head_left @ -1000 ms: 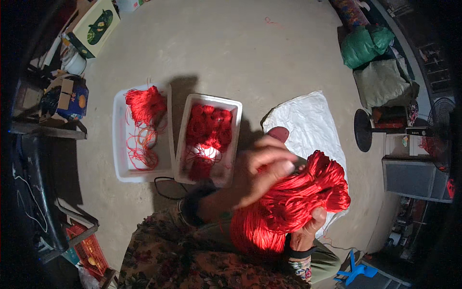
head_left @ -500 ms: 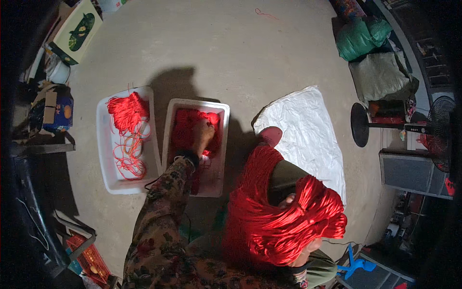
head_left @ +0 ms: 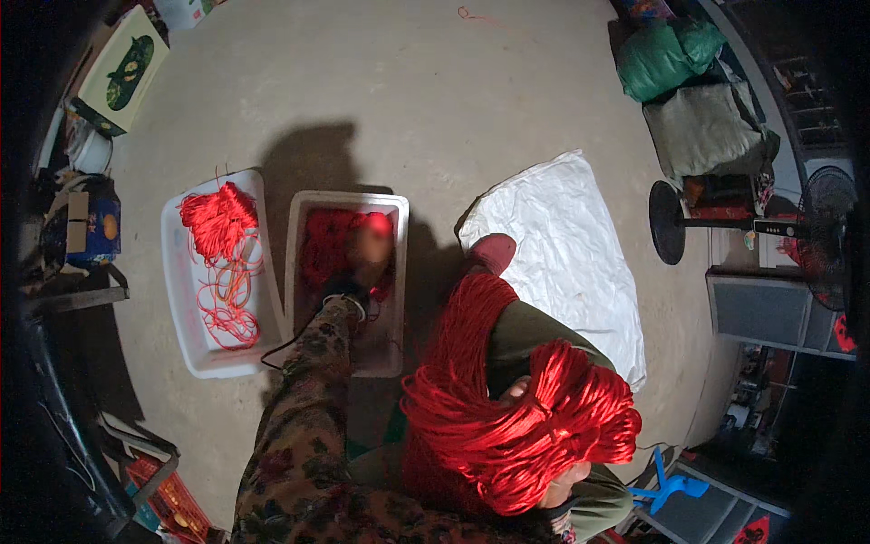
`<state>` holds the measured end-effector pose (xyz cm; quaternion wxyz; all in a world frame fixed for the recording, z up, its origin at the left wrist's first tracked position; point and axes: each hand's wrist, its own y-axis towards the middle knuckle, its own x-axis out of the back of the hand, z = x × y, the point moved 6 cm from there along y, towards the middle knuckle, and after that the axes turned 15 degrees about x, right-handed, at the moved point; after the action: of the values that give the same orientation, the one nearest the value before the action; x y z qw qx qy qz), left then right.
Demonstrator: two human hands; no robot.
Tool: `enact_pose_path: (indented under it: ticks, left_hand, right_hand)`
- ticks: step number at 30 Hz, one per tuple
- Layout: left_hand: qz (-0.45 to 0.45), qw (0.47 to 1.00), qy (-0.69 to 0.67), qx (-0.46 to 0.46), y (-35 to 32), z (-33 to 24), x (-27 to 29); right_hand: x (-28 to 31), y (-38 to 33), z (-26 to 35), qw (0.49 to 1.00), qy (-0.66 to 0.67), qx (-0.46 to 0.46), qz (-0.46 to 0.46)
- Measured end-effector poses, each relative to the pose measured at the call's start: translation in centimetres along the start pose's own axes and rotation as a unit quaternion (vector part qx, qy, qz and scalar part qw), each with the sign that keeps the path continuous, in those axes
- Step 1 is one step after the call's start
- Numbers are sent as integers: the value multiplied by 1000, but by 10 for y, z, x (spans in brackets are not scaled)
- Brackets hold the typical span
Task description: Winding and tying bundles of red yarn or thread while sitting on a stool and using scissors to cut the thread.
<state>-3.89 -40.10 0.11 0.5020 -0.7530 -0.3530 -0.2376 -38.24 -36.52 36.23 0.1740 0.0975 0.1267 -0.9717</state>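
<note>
My left hand (head_left: 370,247) reaches down into a white foam box (head_left: 349,198) that holds dark red cord (head_left: 326,245). It is smeared by motion, so its fingers do not show clearly, and a bright red patch lies right by it. Over my lap, my right hand (head_left: 564,480) is wrapped round a thick bundle of glossy red cord (head_left: 580,412), which mostly covers it. Long strands of the bundle trail over my leg toward my dark red shoe (head_left: 494,252). Left of the foam box, a white plastic tub (head_left: 272,299) contains another red cord hank (head_left: 220,222) and loose, tangled strands.
A crumpled white sheet (head_left: 580,236) lies on the floor beside my shoe. Along the right stand a green bag (head_left: 669,62), a grey sack (head_left: 702,131), a fan (head_left: 668,222) and a blue plastic object (head_left: 671,490). Boxes (head_left: 127,68) line the left, with a dark metal-framed seat (head_left: 68,408) nearer.
The view has shifted, so the whole scene sits a little further left. My left hand moves within the foam box and has become blurred. My right hand keeps holding the cord bundle.
</note>
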Motion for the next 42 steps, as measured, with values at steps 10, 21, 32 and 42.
enact_pose_path:
  ticks: [10,21,32,42]
  left_hand:
    - [-65,948,-285,-127,-76,15,109]
    - [-29,895,-371,-246,-126,-17,130]
    - [-102,991,-50,-77,-43,-18,23]
    - [-226,936,-124,-238,-91,-22,45]
  right_hand:
    - [15,-5,-4,1000,-6,17,-13]
    - [30,-11,-7,999,-19,28,-30]
    - [35,-11,-12,999,-33,22,-28]
    - [43,-12,-16,998,-55,36,-26]
